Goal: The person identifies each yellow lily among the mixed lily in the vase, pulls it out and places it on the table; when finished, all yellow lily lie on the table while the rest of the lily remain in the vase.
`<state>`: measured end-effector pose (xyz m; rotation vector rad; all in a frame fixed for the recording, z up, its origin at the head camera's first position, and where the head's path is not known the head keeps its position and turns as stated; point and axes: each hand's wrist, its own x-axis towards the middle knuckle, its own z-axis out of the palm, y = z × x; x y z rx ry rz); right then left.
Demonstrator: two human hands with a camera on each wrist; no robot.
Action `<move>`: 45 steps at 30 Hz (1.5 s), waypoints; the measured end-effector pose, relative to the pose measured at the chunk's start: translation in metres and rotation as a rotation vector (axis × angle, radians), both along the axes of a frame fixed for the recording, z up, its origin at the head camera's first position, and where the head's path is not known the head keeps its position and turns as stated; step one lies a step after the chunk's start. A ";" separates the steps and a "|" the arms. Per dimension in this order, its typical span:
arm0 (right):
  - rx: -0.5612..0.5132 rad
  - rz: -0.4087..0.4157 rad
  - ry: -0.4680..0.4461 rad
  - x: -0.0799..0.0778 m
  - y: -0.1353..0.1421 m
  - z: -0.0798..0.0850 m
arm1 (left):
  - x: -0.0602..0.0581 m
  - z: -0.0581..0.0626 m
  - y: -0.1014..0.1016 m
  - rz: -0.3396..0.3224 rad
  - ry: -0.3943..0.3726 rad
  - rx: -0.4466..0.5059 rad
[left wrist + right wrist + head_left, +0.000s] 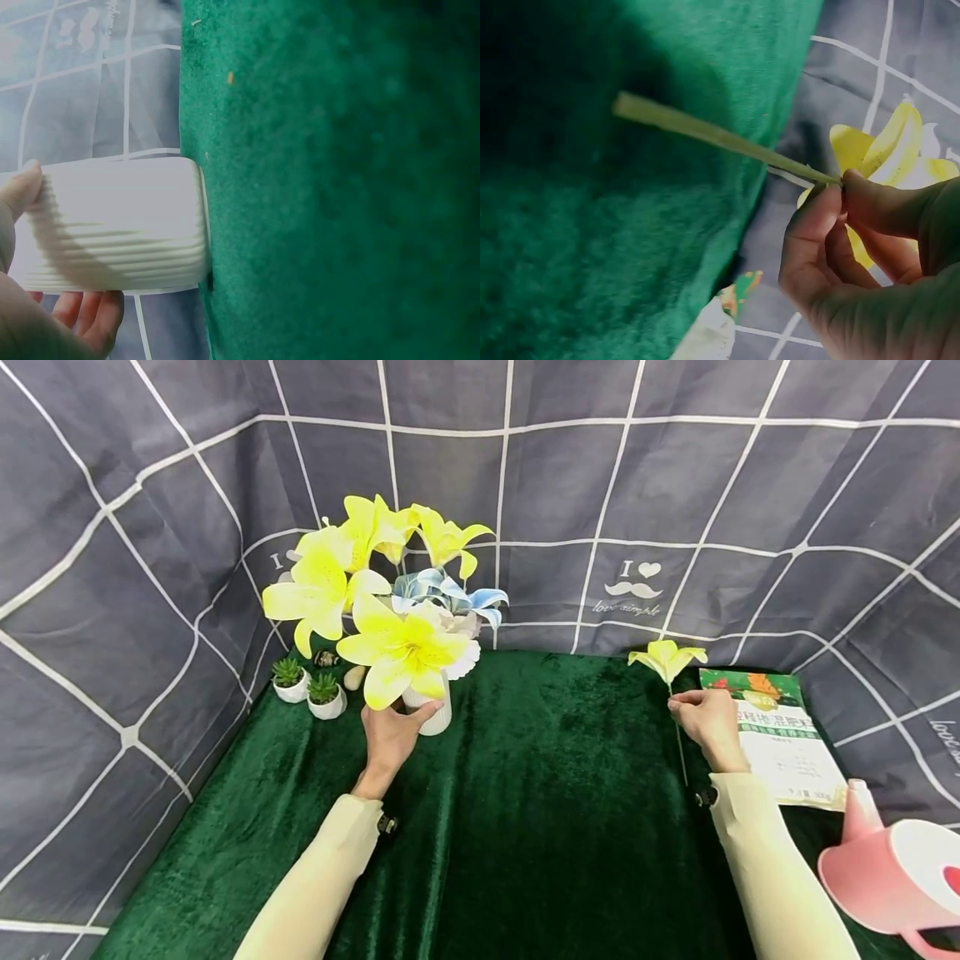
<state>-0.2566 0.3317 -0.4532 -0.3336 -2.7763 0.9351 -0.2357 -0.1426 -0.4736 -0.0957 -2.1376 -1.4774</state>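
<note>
One white ribbed vase (124, 225) is gripped by the left hand (390, 735); well to its right, a single yellow lily (667, 660) is pinched by its stem (720, 136) in the right hand (708, 722). The vase is best kept steady, the stem lightly held. Counted: at least four vased yellow lilies (408, 650), two succulents (324, 689) left of the vase, one watering can (862, 877) and one packet (795, 764) far right of it.
</note>
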 end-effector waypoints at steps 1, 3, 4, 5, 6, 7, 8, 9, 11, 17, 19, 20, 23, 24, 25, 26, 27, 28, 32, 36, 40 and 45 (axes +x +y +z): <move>-0.007 0.005 -0.017 -0.001 0.002 -0.002 | 0.000 0.000 0.000 -0.002 0.007 0.000; -0.014 0.009 -0.047 -0.004 0.005 -0.006 | -0.001 0.000 0.000 -0.007 0.016 -0.005; -0.011 0.013 -0.059 -0.005 0.007 -0.008 | -0.001 0.001 0.000 -0.011 0.020 -0.005; -0.006 0.018 -0.073 -0.006 0.009 -0.010 | -0.001 0.001 0.000 -0.012 0.021 -0.006; -0.003 0.024 -0.085 -0.007 0.010 -0.011 | -0.001 0.001 0.000 -0.017 0.024 -0.003; -0.005 0.032 -0.100 -0.008 0.011 -0.013 | -0.001 0.000 0.000 -0.017 0.024 -0.002; -0.003 0.039 -0.116 -0.009 0.012 -0.014 | 0.000 0.000 0.001 -0.018 0.025 0.000; 0.000 0.048 -0.129 -0.009 0.013 -0.015 | 0.000 0.000 0.000 -0.020 0.025 0.005; -0.003 0.066 -0.150 -0.010 0.014 -0.016 | 0.000 0.000 0.000 -0.019 0.019 0.011; 0.014 0.080 -0.160 -0.012 0.013 -0.014 | 0.000 0.000 0.000 -0.027 0.010 0.036; 0.009 0.079 -0.163 -0.012 0.013 -0.013 | 0.000 0.000 0.000 -0.030 0.010 0.040; 0.001 0.077 -0.169 -0.012 0.013 -0.013 | 0.000 0.001 0.000 -0.029 0.009 0.040; -0.033 0.067 -0.186 -0.012 0.013 -0.013 | 0.000 0.001 0.000 -0.022 0.002 0.033; -0.043 0.063 -0.191 -0.012 0.013 -0.014 | 0.000 0.001 0.000 -0.016 -0.001 0.028; -0.053 0.060 -0.196 -0.012 0.013 -0.014 | 0.001 0.001 0.000 -0.013 -0.004 0.024; -0.065 0.058 -0.199 -0.012 0.013 -0.014 | 0.001 0.001 0.000 -0.010 -0.005 0.021; -0.073 0.057 -0.199 -0.012 0.012 -0.015 | 0.001 0.001 0.000 -0.007 -0.007 0.017; -0.079 0.057 -0.198 -0.011 0.012 -0.015 | 0.001 0.001 0.000 -0.006 -0.008 0.014; -0.086 0.061 -0.188 -0.011 0.012 -0.015 | 0.001 0.001 0.000 -0.007 -0.010 0.011; -0.064 0.066 -0.158 -0.009 0.013 -0.013 | 0.001 0.001 0.000 -0.006 -0.016 0.011; -0.010 0.053 -0.127 -0.007 0.013 -0.009 | 0.000 0.001 0.000 0.000 -0.024 0.010; 0.021 0.049 -0.143 -0.007 0.014 -0.009 | -0.001 0.000 0.000 0.003 -0.015 0.005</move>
